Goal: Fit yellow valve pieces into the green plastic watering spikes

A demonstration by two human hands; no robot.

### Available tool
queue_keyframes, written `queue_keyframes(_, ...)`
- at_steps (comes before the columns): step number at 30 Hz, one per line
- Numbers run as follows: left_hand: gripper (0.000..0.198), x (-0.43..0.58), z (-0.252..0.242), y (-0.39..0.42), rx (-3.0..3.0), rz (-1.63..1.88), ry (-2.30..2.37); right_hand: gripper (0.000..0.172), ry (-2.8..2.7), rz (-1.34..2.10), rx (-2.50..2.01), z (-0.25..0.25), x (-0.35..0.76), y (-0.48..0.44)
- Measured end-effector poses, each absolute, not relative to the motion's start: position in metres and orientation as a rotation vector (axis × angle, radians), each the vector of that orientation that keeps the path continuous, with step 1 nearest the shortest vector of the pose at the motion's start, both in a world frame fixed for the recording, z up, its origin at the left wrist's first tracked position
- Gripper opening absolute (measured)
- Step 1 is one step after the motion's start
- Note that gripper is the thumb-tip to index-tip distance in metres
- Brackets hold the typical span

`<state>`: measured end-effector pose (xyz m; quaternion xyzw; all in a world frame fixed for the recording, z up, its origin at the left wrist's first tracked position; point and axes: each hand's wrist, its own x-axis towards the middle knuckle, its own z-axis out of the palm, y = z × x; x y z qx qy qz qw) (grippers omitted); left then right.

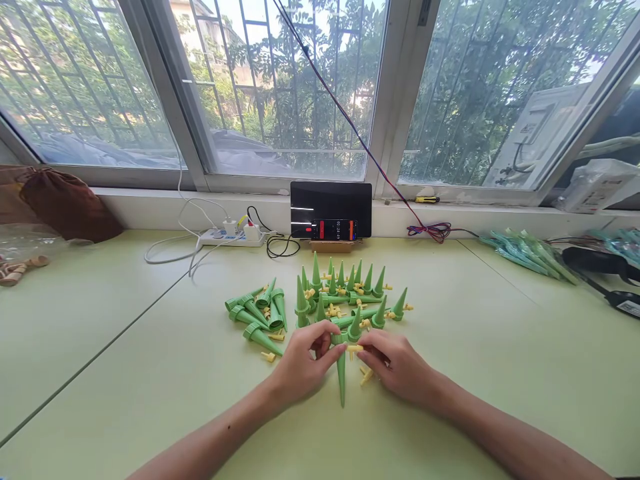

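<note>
My left hand (303,363) is closed around the wide end of a green cone spike (341,380). The thumb and fingers pinch its collar, and its sharp tip points back toward me, between my two wrists. My right hand (397,365) is narrow, and its fingertips are pinched on a small yellow part (355,348), which touches the side of the collar of the spike. The spike is low over the pale green table (150,373), but I cannot tell if its tip rests on the surface. One more loose yellow piece (367,377) lies on the table just beside my right thumb. Just beyond my fingers a group of green spikes stands upright (345,283) with the tips up, and many small yellow parts are between them. Beyond my left hand and a little to the outside, a heap of green spikes lies on its side (255,313). Far beyond both hands, against the window sill, a phone (334,229) leans on a dark screen (331,203), and a white power strip (233,235) lies to the left of it. Well away from my right hand there are long teal packets (525,253) on the table.
</note>
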<state>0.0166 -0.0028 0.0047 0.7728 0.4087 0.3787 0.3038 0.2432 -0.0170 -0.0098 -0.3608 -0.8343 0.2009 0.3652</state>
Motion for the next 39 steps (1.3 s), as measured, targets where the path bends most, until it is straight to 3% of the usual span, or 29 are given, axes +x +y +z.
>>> queue_keyframes(8,0.015,0.016,0.0031,-0.0022,2.046,1.007,1.086,0.01,-2.164,0.538,-0.94,-0.006,0.2436,-0.0187)
queue_keyframes(18,0.012,0.0159,0.0031,-0.0031,2.067,1.026,1.072,0.033,-2.193,0.495,-0.96,-0.0069,0.2417,-0.017)
queue_keyframes(26,0.013,0.0178,0.0067,-0.0045,2.058,1.014,1.105,0.013,-2.105,0.549,-0.968,-0.0067,0.2419,-0.0193)
queue_keyframes(39,0.014,0.0178,0.0054,-0.0048,2.096,1.019,1.107,0.031,-2.151,0.537,-0.95,-0.007,0.2414,-0.0181)
